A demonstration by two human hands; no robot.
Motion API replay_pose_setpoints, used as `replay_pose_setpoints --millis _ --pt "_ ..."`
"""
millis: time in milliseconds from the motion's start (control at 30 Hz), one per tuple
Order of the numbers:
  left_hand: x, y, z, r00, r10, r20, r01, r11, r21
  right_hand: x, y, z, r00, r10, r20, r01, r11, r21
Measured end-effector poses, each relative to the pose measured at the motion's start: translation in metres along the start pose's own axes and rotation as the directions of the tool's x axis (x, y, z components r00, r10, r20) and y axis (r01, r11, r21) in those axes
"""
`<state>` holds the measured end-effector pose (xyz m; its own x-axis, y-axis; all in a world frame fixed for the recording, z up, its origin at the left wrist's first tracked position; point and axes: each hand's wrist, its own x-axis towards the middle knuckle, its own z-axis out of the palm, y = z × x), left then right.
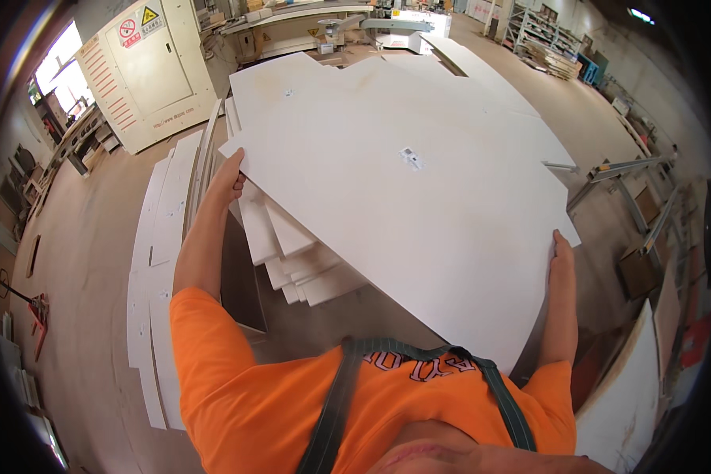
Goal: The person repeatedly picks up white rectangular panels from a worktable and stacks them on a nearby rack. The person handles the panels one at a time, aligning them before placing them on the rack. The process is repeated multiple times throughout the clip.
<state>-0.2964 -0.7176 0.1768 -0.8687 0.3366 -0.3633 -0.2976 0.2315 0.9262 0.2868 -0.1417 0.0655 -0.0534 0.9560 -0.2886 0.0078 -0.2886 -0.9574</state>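
Note:
A large white panel (419, 213) fills the middle of the head view, held flat and slightly tilted in front of my chest. My left hand (229, 180) grips its far left corner, fingers curled over the edge. My right hand (562, 254) grips its right edge near the lower corner. Under the panel lies a stack of white boards (304, 265), their ends stepped out to the left. A small label (411, 158) is stuck on the panel's top face.
Long white strips (162, 261) lie on the floor at left. A beige electrical cabinet (146, 75) stands at the back left, a saw machine (332, 31) behind. Metal frames (624, 182) and board offcuts (632, 395) crowd the right side. A red pallet jack handle (35, 312) sits far left.

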Motion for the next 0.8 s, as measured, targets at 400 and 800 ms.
replay_pose_setpoints --millis 400,800 --pt "0.047 0.006 -0.028 0.734 0.669 -0.121 -0.536 0.679 0.502 -0.123 -0.025 0.259 0.96 0.109 0.259 -0.004 0.926 -0.378" --pt "0.102 -0.036 -0.004 0.783 0.617 -0.08 -0.466 0.667 0.582 -0.179 -0.085 0.371 0.752 -0.002 0.659 0.56 0.53 -0.637"
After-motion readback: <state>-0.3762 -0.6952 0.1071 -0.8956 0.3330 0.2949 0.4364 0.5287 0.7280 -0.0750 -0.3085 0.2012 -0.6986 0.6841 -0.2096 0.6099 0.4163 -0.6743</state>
